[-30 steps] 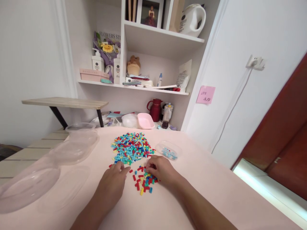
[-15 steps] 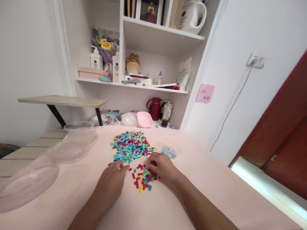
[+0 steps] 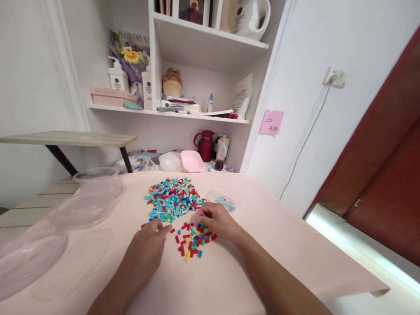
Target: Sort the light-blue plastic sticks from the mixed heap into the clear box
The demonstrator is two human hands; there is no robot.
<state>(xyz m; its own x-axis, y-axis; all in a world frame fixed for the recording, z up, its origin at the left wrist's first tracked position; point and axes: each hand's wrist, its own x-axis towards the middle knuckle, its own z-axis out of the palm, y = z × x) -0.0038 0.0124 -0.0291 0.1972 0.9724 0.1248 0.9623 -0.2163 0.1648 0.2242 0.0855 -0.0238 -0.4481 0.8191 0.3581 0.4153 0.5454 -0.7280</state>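
Note:
On the pink tabletop, a large heap of small coloured plastic bricks (image 3: 172,197) lies beyond my hands. A smaller scatter of bricks (image 3: 190,242), mostly red with some yellow, green and blue, is spread between them. My left hand (image 3: 147,246) rests at the near left edge of the heap, thumb and fingers apart, holding nothing that I can see. Over the back of the scatter, my right hand (image 3: 219,220) has thumb and fingers pinched together; whatever is between them is hidden. Behind it stands a clear plastic container (image 3: 231,197) with light blue bricks inside.
Clear empty-looking plastic tubs and lids (image 3: 88,208) line the left side of the table. At the back are a pink tray (image 3: 192,162), a red jug (image 3: 205,145) and a bottle (image 3: 221,153). A raised wooden shelf (image 3: 68,138) juts out on the left.
The whole view has shifted, so things appear further left. Both hands keep nearly the same places by the bricks; my right hand stays pinched.

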